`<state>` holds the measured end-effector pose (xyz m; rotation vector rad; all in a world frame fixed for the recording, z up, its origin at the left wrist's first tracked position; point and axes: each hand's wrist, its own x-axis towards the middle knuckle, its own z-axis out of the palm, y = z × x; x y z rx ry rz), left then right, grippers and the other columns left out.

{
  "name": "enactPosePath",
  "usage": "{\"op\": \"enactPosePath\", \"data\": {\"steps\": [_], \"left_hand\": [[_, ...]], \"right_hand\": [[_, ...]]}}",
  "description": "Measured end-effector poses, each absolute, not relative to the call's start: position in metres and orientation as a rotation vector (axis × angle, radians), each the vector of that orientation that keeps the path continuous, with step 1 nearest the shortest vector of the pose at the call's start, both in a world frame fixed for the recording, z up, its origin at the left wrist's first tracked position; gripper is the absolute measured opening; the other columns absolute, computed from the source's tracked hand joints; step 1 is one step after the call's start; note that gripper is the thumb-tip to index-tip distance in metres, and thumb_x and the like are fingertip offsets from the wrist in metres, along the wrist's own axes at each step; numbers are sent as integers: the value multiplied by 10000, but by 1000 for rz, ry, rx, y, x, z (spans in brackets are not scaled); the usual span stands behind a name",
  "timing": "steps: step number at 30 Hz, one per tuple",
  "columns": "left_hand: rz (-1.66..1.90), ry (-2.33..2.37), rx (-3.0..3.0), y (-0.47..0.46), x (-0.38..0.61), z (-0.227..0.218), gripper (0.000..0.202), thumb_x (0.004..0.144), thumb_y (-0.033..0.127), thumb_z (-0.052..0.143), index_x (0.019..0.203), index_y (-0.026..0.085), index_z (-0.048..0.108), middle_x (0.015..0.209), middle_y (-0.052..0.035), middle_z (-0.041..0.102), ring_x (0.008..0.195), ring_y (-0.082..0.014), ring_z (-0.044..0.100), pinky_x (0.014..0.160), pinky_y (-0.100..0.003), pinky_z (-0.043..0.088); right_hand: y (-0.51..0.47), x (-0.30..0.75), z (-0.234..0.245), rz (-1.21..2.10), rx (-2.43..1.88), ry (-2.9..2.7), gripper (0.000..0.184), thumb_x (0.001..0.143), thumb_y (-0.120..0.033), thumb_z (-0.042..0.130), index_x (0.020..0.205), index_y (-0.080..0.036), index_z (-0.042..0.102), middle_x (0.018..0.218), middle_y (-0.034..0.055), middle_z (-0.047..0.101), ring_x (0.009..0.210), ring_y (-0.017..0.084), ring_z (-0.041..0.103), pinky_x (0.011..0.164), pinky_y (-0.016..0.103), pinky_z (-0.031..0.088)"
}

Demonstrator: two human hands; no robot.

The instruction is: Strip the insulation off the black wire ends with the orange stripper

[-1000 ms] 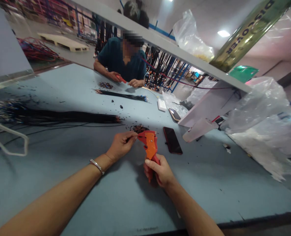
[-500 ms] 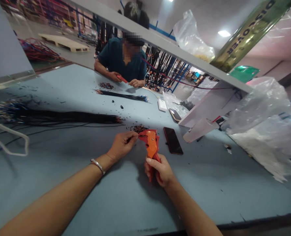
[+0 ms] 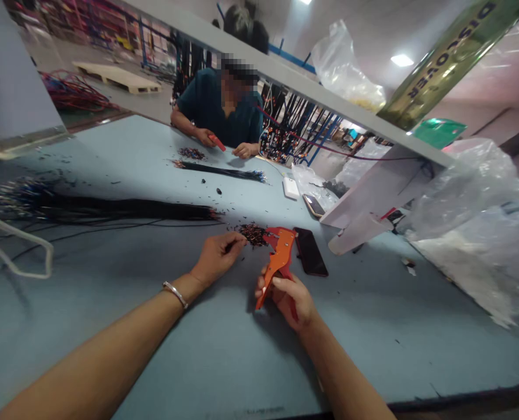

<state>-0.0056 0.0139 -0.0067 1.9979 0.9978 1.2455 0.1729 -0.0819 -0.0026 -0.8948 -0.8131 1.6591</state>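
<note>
My right hand (image 3: 292, 294) is wrapped round an orange and red wire stripper (image 3: 282, 248), its handles spread apart and its jaws pointing left. To the left of the jaws, my left hand (image 3: 219, 255) is closed in a pinch on a thin black wire, mostly hidden by the fingers. A small gap separates these fingertips from the stripper. Just beyond them lies a pile of short dark offcuts (image 3: 254, 233). A long bundle of black wires (image 3: 123, 208) stretches across the table to the left, with loose strands along its near side.
A dark phone (image 3: 310, 252) lies right of the stripper. Across the table (image 3: 189, 361), a person (image 3: 213, 108) holds a red tool near a smaller wire bundle (image 3: 219, 170). Plastic bags (image 3: 469, 204) crowd the right side under a shelf beam (image 3: 329, 93). A white bent frame (image 3: 44, 256) stands left.
The wire stripper has come away from the left fingertips to the right, and its handles have spread. My left hand has stayed nearly still, still pinching.
</note>
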Motion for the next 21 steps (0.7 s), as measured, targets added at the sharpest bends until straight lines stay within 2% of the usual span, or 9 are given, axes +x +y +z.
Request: {"op": "enactPosePath", "data": {"steps": [15,21], "left_hand": [[1118,1040,1994,13,-5,-6,250,807,305,474,723,133,634,584,12,581,551,-99,484,545,-195,361],[1103,1130,1982,15,-4,-7,266,791,309,452,685,130,619,575,9,566,551,-107,488,560,-214,350]], "right_hand": [[-82,173,-3,1605,-901,-873,253,700,-244,667,933,-157,617,795,36,658,668,186,648,632,317,503],[-77,175,3,1254,-1123,-1018,267,693,-257,673,933,-162,605,794,31,650,702,191,638,679,330,509]]}}
